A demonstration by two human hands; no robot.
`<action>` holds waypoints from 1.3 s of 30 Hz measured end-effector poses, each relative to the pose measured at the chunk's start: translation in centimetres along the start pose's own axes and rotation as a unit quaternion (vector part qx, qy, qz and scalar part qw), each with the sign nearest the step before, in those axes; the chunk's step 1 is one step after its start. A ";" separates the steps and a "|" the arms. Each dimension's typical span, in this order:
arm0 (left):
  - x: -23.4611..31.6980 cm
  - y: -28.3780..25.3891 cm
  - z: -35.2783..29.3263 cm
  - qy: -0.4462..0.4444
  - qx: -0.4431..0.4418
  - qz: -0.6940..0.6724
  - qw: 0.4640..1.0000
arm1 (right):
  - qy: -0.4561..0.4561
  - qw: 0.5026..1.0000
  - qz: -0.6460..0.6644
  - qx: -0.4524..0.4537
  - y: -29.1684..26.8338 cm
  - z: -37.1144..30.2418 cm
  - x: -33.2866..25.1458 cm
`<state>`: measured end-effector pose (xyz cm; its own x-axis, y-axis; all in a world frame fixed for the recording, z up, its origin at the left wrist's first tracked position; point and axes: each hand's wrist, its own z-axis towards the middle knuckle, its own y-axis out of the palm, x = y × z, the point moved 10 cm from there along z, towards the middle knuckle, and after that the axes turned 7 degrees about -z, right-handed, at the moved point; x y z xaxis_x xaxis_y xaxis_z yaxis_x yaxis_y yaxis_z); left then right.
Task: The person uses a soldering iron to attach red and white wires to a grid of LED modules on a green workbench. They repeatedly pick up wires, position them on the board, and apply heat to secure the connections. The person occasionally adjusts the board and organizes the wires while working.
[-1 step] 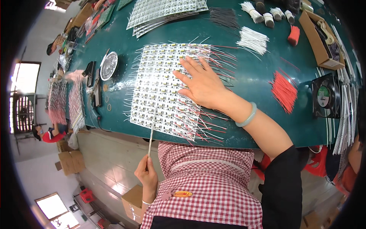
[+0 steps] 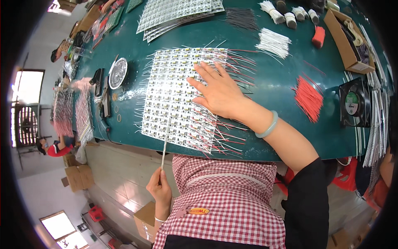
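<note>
Centre of frame: panel of white LED strips (image 2: 178,95) lies flat on green surface (image 2: 273,83), red and white leads fanned at right edge. Right hand (image 2: 217,93) flat on panel, fingers spread open. Left hand (image 2: 159,189), lower left, fingers closed on thin white strip (image 2: 164,145) reaching panel's near edge. Judgement: keep palm pressure steady, pull strip straight, slowly, avoid snagging leads.

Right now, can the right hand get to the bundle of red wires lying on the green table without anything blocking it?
Probably yes. The right hand lies flat on the sheet of white LED strips, and only bare green table shows between it and the bundle of red wires to its right.
</note>
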<state>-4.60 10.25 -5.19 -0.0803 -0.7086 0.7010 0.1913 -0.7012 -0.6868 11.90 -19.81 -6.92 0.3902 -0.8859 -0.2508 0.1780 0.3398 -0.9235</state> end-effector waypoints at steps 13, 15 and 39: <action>1.1 1.6 1.2 -0.006 -0.001 0.011 1.000 | 0.010 0.999 -0.007 0.042 0.2 -0.2 0.2; 1.2 1.8 1.7 -0.006 -0.005 0.018 1.000 | 0.015 0.999 -0.013 0.036 0.2 -0.1 -0.1; 3.3 5.0 6.0 0.000 -0.029 -0.013 0.999 | 0.011 1.000 -0.009 0.026 0.4 0.0 0.1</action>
<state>1.98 4.89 -5.11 -0.0847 -0.6894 0.7194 0.1311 -0.7234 -0.6779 11.99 -19.76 -7.28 0.3674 -0.8982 -0.2411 0.2312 0.3393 -0.9118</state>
